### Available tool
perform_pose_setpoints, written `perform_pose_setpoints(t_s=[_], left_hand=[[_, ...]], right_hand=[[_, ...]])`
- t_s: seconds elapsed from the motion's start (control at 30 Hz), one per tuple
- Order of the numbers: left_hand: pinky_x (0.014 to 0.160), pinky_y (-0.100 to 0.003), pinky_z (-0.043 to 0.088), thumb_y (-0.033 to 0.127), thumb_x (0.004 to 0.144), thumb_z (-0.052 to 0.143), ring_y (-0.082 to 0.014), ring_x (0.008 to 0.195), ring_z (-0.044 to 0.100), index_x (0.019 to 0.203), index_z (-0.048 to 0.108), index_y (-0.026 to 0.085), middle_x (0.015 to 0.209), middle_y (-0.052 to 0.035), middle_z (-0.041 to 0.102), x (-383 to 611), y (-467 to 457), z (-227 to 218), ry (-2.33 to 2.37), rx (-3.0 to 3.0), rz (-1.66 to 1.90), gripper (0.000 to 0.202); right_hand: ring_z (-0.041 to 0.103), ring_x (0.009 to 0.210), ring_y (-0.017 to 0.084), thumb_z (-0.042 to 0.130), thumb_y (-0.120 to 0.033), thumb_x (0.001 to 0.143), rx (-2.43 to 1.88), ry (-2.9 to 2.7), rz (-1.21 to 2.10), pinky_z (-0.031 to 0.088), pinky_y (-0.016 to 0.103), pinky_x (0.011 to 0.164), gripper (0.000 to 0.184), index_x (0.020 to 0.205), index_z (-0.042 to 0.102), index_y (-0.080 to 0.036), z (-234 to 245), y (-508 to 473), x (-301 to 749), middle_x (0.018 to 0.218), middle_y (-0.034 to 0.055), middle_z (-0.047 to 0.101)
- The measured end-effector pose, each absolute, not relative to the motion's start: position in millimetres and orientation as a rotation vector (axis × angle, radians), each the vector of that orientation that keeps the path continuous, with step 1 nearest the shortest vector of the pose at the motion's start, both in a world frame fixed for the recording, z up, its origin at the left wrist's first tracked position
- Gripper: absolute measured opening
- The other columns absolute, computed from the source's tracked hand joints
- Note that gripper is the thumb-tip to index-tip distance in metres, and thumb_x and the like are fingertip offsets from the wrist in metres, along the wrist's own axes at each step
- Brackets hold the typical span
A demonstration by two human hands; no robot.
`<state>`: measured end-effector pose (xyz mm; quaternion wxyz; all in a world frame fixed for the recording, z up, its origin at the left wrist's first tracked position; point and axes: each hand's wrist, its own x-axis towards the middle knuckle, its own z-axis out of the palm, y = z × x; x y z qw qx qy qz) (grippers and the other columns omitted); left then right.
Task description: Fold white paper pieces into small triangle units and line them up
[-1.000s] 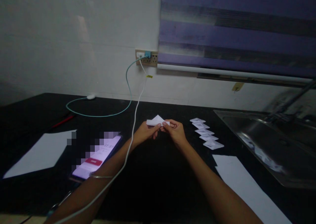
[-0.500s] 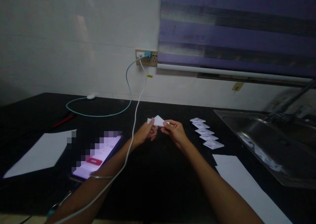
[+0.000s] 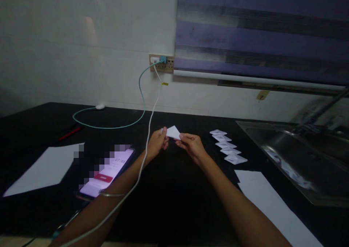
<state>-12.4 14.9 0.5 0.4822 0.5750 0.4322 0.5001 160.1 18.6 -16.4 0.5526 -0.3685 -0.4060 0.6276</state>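
Observation:
A small folded piece of white paper [image 3: 173,132] is held between my two hands above the dark countertop, its pointed corner facing up. My left hand [image 3: 159,141] pinches its left end between thumb and fingers. At the lower right corner, my right hand [image 3: 193,144] grips it the same way. To the right of my right hand lies a row of several folded paper pieces [image 3: 228,145], overlapping one another on the counter.
White paper sheets [image 3: 269,196] lie at the right, beside a metal sink [image 3: 308,160]. On the left are another sheet [image 3: 46,169] and a lit phone [image 3: 109,174]. A white cable [image 3: 148,134] hangs from the wall socket [image 3: 170,63] across my left forearm.
My left thumb has shifted up and left along the folded paper. The paper has tilted slightly, its right end dipping into my right fingers. Other things stay put.

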Motion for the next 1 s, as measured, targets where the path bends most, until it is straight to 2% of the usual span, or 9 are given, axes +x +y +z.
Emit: perform_pose_setpoints(t_s=[0.1, 0.2, 0.4, 0.57, 0.67, 0.77, 0.87, 1.0], left_hand=[[0.036, -0.018, 0.03, 0.076, 0.084, 0.05, -0.0068, 0.035, 0.044, 0.071, 0.046, 0.019, 0.049, 0.0068, 0.045, -11, 17, 0, 1.06, 1.319, 1.176, 0.058], [0.034, -0.017, 0.028, 0.074, 0.08, 0.059, -0.0068, 0.034, 0.045, 0.082, 0.05, 0.019, 0.052, 0.0067, 0.051, -10, 20, -2, 1.009, 1.252, 1.115, 0.055], [0.033, -0.016, 0.019, 0.056, 0.077, 0.074, -0.0029, 0.032, 0.035, 0.088, 0.056, 0.016, 0.05, 0.0084, 0.051, -12, 13, 4, 0.934, 1.314, 1.244, 0.045], [0.036, -0.015, 0.018, 0.046, 0.076, 0.077, -0.0011, 0.037, 0.033, 0.083, 0.054, 0.016, 0.052, 0.0078, 0.051, -14, 8, 10, 0.834, 1.186, 1.288, 0.039], [0.036, -0.015, 0.019, 0.042, 0.071, 0.081, -0.0007, 0.039, 0.037, 0.085, 0.054, 0.015, 0.058, 0.006, 0.055, -14, 7, 11, 0.817, 1.108, 1.24, 0.041], [0.034, -0.015, 0.019, 0.041, 0.069, 0.083, -0.0011, 0.037, 0.039, 0.085, 0.054, 0.014, 0.059, 0.0051, 0.057, -15, 7, 12, 0.836, 1.106, 1.217, 0.043], [0.032, -0.016, 0.017, 0.043, 0.07, 0.082, -0.0016, 0.033, 0.039, 0.084, 0.053, 0.014, 0.058, 0.0037, 0.059, -15, 7, 13, 0.838, 1.15, 1.199, 0.043], [0.032, -0.015, 0.016, 0.042, 0.071, 0.082, -0.0026, 0.033, 0.043, 0.096, 0.056, 0.014, 0.06, 0.004, 0.061, -16, 7, 11, 0.809, 1.138, 1.179, 0.045]], right_hand=[[0.07, 0.065, 0.015, 0.091, -0.037, 0.058, -0.879, -0.94, 1.429, 0.062, 0.031, 0.073, 0.038, 0.084, 0.078, -0.012, -18, 20, 160, 0.08, 0.0093, 0.077], [0.07, 0.065, 0.015, 0.091, -0.039, 0.057, -0.885, -0.903, 1.355, 0.062, 0.033, 0.076, 0.039, 0.084, 0.078, -0.013, -18, 19, 159, 0.077, 0.0072, 0.076], [0.069, 0.066, 0.015, 0.088, -0.044, 0.063, -0.903, -1.107, 1.243, 0.061, 0.03, 0.067, 0.04, 0.089, 0.08, -0.015, -16, 12, 152, 0.077, 0.0054, 0.075], [0.069, 0.067, 0.015, 0.083, -0.054, 0.067, -0.799, -1.05, 1.473, 0.062, 0.029, 0.063, 0.043, 0.087, 0.079, -0.016, -10, 12, 158, 0.081, 0.0055, 0.074], [0.069, 0.065, 0.014, 0.088, -0.047, 0.063, -0.788, -1.052, 1.575, 0.061, 0.028, 0.064, 0.039, 0.084, 0.079, -0.016, -7, 13, 168, 0.073, 0.0031, 0.071], [0.068, 0.068, 0.013, 0.09, -0.036, 0.062, -0.793, -1.141, 1.593, 0.061, 0.026, 0.066, 0.034, 0.087, 0.079, -0.016, -4, 12, 176, 0.079, 0.0027, 0.072], [0.069, 0.07, 0.013, 0.089, -0.034, 0.065, -0.802, -1.168, 1.625, 0.062, 0.028, 0.068, 0.034, 0.091, 0.078, -0.016, -3, 11, 180, 0.085, 0.0036, 0.073], [0.071, 0.07, 0.014, 0.085, -0.038, 0.072, -0.822, -1.23, 1.729, 0.061, 0.028, 0.068, 0.036, 0.097, 0.075, -0.015, -4, 10, 182, 0.088, 0.0081, 0.076]])
